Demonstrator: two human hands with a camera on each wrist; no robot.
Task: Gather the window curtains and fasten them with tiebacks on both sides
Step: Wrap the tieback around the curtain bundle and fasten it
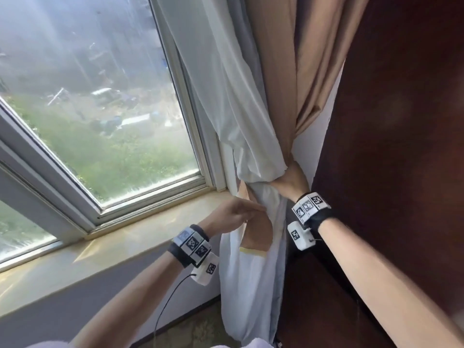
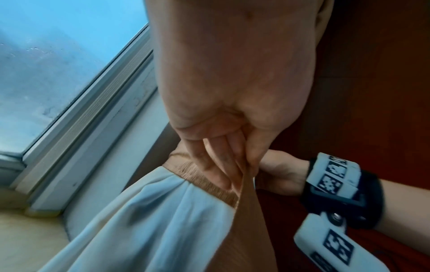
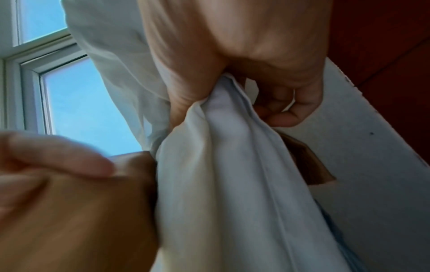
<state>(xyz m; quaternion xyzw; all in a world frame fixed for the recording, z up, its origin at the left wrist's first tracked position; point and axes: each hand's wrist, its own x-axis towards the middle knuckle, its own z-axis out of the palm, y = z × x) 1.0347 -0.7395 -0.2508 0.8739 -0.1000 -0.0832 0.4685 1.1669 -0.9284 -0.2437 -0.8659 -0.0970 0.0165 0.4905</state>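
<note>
Pale yellow window sill (image 1: 140, 237) beside the gathered curtains (image 1: 253, 151)

Daylight comes in through the window (image 1: 100, 101), hazy and washed out, and a pale glare lies on the sill (image 1: 140, 237) left of the gripped curtain (image 1: 251, 151). The dark red wall (image 1: 401, 121) right of the grip stays dim and shadowed. In the head view straight frame lines bend toward the edges. Both wrist views have a bluish cast and soft focus. In the right wrist view the left hand (image 3: 58, 174) is a motion-blurred smear below and left of the grip; in the left wrist view the wrist band (image 2: 337, 184) beside the grip looks fairly sharp.
</note>
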